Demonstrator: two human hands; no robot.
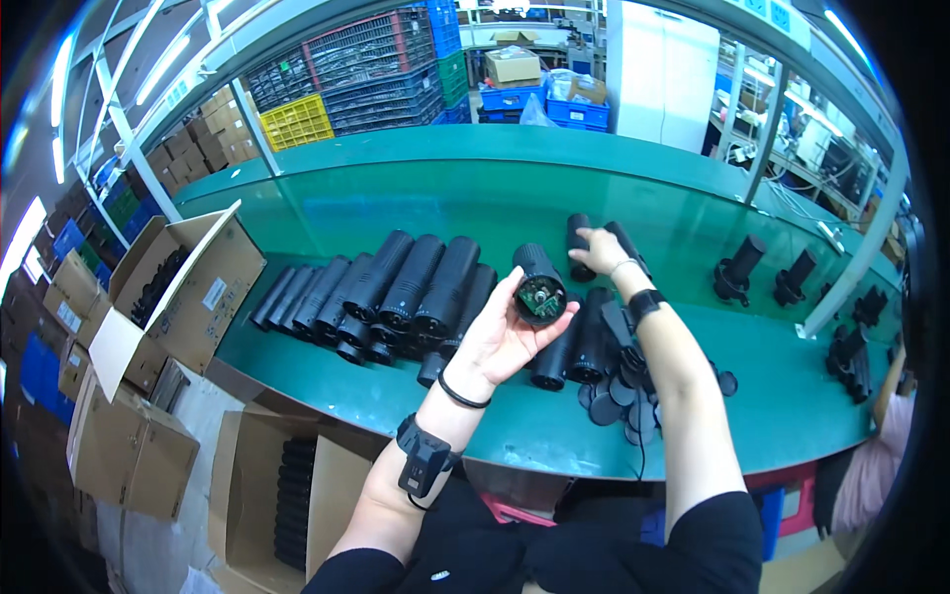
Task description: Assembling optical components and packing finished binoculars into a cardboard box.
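1. Two bare hands were in view: one left hand (505,342) and one right hand (602,249).
2. One open-ended cylinder (535,263) lay in the left hand, with one green circuit board (531,306) showing at its end.
3. Two upper cylinders (579,267) were by the right hand.
4. The piled black cylinders (409,284) at left numbered more than ten; overlap hid the exact count.
5. Black discs (621,392) numbered more than five, too overlapped for a full count.
6. Two wrist-worn devices (427,462) showed, one per arm.
7. One tall white cabinet (665,79) stood behind.
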